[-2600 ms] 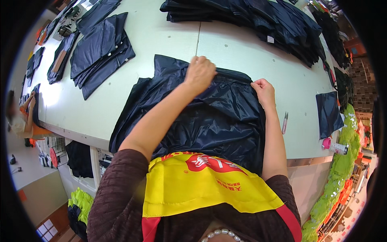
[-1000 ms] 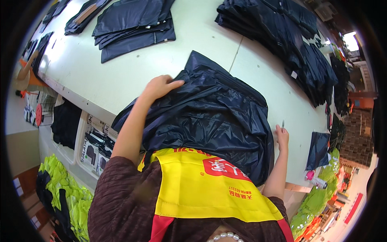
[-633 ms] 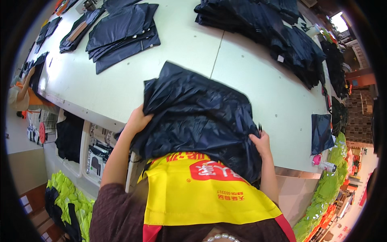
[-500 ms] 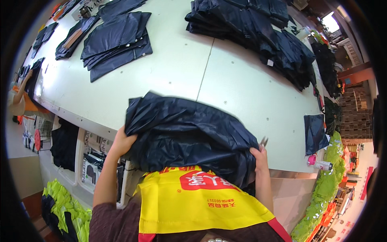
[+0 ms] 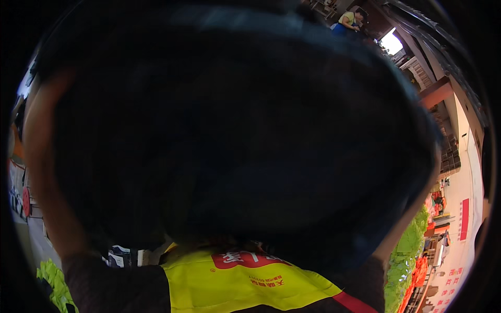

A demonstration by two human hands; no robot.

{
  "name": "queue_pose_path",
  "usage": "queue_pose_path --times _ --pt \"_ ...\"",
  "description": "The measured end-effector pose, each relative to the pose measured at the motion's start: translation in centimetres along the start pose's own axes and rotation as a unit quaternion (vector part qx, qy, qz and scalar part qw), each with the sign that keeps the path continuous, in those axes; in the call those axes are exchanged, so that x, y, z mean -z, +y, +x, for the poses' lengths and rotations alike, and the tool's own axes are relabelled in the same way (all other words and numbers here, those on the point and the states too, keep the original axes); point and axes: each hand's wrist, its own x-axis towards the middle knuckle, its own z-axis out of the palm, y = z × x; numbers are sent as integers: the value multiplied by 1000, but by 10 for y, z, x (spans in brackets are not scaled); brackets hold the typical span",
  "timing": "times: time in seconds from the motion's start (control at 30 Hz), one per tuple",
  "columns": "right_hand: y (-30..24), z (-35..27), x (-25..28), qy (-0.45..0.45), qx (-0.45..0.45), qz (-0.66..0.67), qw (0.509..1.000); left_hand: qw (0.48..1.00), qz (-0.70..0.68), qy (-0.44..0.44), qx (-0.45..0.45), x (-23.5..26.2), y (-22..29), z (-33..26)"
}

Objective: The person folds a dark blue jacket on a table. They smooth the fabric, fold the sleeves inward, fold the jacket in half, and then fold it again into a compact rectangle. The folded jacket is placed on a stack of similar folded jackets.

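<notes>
A dark navy garment (image 5: 245, 130) is raised close before me and covers most of the head view; its kind is too dark and blurred to make out. At its left edge my left hand (image 5: 55, 86) grips the cloth, smeared by motion. My right forearm (image 5: 404, 224) rises along the garment's right edge. Of my right hand (image 5: 436, 151) only a blurred sliver shows where it holds the cloth. The snips seen earlier in that hand are hidden. Below the cloth shows my yellow apron (image 5: 235, 292).
Bright green material (image 5: 409, 250) is heaped along the right side, with orange pieces (image 5: 419, 276) beside it. More green material (image 5: 55, 281) lies at lower left. A person (image 5: 350, 22) is far off at the upper right. The worktable is hidden behind the garment.
Both my hands have lifted the garment from the table edge up toward my head and spread farther apart. It now hides the table and the dark garment stacks.
</notes>
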Motion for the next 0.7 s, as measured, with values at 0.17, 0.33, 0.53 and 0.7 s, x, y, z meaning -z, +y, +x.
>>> queue_pose_path --times 0.17,0.33,0.53,0.7 --pt "69 161 -110 -69 38 -233 969 982 84 154 -65 -111 43 121" --pt "35 -9 -221 -171 125 -208 955 963 255 15 -86 -133 -101 80" --pt "181 -265 -241 -273 74 -251 926 906 422 7 -25 -207 -224 -121" --pt "170 -256 -261 -97 -126 -83 984 954 286 67 55 -202 -222 -150"
